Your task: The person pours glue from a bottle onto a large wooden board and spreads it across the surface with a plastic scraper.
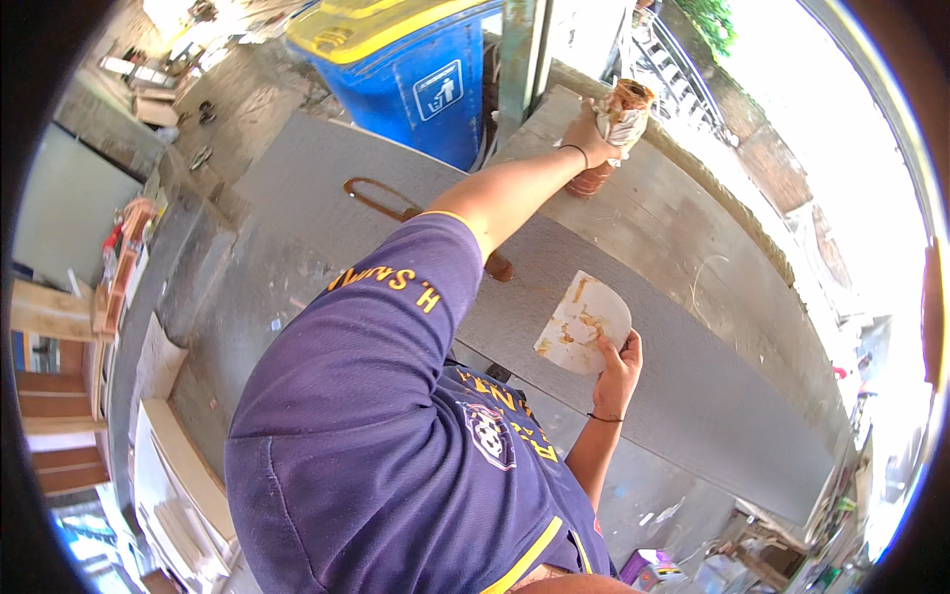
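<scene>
My left arm stretches away across a long grey board (683,396), partly hiding it. At the far end my left hand (591,137) is closed round a brown bottle (591,182) with a stained, wide-mouthed top and whitish crusted patches. A loop of wet-looking brown glue (371,185) lies on the board, running under my arm to a small blob (500,267). Nearer, my right hand (620,368) pinches a white spreader (579,322), flat with one rounded side and smeared with yellow-brown glue. It is held over the board.
Beyond the board stands a blue bin (416,104) with a yellow lid, beside a metal post (520,69). A concrete ledge (683,228) runs along the far side. Stacked panels (178,475) lean at left; a purple box (650,569) lies at the lower right.
</scene>
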Demonstrator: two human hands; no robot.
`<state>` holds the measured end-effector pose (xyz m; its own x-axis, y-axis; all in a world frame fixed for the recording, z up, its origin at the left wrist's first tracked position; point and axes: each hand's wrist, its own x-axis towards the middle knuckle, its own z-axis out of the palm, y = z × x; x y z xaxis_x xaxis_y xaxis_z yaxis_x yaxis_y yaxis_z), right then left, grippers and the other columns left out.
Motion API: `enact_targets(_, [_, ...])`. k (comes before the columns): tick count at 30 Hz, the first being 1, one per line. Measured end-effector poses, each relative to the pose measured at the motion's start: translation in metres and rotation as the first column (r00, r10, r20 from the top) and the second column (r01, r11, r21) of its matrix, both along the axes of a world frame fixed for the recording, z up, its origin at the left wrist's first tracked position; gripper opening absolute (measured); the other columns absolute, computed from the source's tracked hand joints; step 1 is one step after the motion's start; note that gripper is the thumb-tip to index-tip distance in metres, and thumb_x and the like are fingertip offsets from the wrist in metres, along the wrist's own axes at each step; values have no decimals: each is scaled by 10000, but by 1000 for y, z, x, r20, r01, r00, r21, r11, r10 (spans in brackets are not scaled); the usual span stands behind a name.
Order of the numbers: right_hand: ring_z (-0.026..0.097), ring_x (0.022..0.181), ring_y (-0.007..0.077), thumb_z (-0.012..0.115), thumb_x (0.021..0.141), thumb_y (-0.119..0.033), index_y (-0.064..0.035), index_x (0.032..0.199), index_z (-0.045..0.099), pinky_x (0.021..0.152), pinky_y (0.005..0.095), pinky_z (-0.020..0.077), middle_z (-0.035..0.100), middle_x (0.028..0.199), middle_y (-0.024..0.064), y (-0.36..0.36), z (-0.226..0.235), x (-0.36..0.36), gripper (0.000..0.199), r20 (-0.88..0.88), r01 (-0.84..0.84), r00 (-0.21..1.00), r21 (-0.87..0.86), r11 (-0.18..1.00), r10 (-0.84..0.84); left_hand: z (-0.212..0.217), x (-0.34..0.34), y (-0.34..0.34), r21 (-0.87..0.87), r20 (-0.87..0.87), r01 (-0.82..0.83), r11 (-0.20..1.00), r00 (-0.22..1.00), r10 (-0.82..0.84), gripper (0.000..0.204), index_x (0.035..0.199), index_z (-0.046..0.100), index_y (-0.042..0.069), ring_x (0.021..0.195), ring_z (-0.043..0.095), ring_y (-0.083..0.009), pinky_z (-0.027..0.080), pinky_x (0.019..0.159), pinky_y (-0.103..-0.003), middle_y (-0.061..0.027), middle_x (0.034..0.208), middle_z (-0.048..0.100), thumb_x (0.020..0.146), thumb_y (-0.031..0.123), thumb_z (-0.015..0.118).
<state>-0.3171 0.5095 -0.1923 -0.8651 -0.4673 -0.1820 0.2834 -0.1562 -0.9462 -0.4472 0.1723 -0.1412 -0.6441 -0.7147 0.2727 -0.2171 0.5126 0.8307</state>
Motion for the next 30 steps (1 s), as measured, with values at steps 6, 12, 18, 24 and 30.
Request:
enact_targets(6, [563, 873, 126, 613, 800, 3, 11, 1053, 511, 796, 257, 446, 604, 973, 66, -9, 9, 5, 274, 16, -28, 999, -69, 997, 29, -9, 24, -25, -54, 201, -5, 999, 979, 16, 1375, 1408, 61, 5, 1234, 399, -397, 367, 1023, -413, -287, 1359, 322, 408, 452, 892])
enact_targets(12, [575, 908, 154, 597, 808, 16, 17, 1066, 502, 828, 285, 454, 599, 999, 76, -19, 13, 9, 275, 69, -49, 996, -61, 997, 53, -4, 75, -42, -17, 188, 136, 991, 974, -130, 1364, 1416, 50, -47, 1355, 201, -382, 235, 1112, -399, -283, 1447, 165, 471, 522, 853])
enact_targets(18, [569, 990, 198, 569, 818, 19, 1, 1102, 489, 869, 343, 465, 579, 1074, 95, -23, 7, 13, 295, 91, -48, 994, -104, 993, 58, 7, 270, -68, -41, -96, -112, 993, 990, 107, 1009, 1361, 263, -24, 1229, 405, -305, 372, 1006, -410, -229, 1356, 344, 671, 528, 750])
enact_targets(24, [556, 1019, 204, 570, 818, 23, 4, 1128, 479, 879, 339, 452, 566, 1106, 97, -58, 42, 36, 324, 40, -71, 997, -46, 996, 73, -132, 591, -185, -303, 288, -935, 182, 92, 953, 776, 1236, 447, -119, 933, 586, -274, 499, 741, -379, -216, 1118, 566, 790, 488, 635])
enact_targets(30, [540, 1054, 205, 553, 830, 24, 15, 1156, 467, 921, 351, 428, 556, 1125, 111, -123, 85, 82, 337, -23, -20, 1000, 6, 1000, 20, -110, 602, -195, 691, 267, -686, 229, 536, 801, 370, 920, 539, 48, 610, 525, -166, 464, 521, -321, -59, 750, 514, 806, 377, 665])
